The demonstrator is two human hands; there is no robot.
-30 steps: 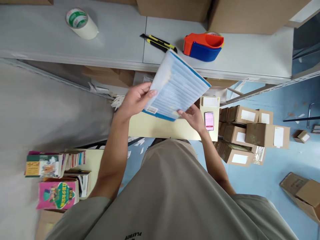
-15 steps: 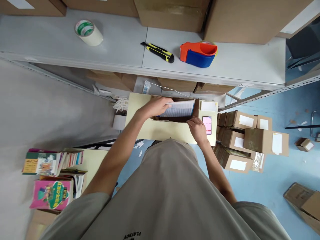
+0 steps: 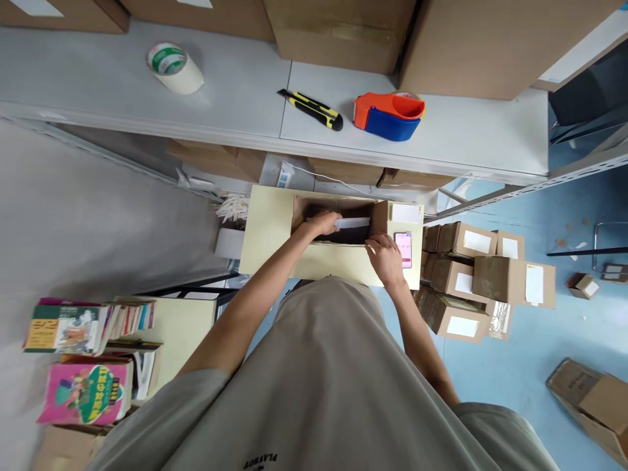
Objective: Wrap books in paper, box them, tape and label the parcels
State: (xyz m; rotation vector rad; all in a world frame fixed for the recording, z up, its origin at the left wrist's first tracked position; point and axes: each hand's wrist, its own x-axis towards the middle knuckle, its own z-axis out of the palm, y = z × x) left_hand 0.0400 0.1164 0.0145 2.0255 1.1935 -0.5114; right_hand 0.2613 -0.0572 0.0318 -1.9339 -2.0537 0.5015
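Observation:
An open cardboard box (image 3: 381, 219) stands on a pale yellow table (image 3: 267, 229). My left hand (image 3: 324, 224) reaches into it, fingers closed around the end of a thin book (image 3: 353, 223), whose narrow white edge faces up inside the box. The book's lower part is lost in the dark interior. At the box's near right corner, my right hand (image 3: 385, 258) grips the rim with bent fingers. Just right of that hand lies a phone (image 3: 403, 250) with a pink screen, and a white label (image 3: 406, 213) sits behind the phone.
On the grey shelf (image 3: 235, 98) ahead lie a tape roll (image 3: 175, 68), a yellow-black utility knife (image 3: 311, 109) and an orange-blue tape dispenser (image 3: 389, 116). Large cartons (image 3: 343, 39) stand behind them. Stacked boxes (image 3: 461, 281) are at right, piled books (image 3: 86, 392) at left.
My left hand has moved down and right into the box with the book, which has gone from a broad, tilted face to a narrow edge. My right hand stays at the rim.

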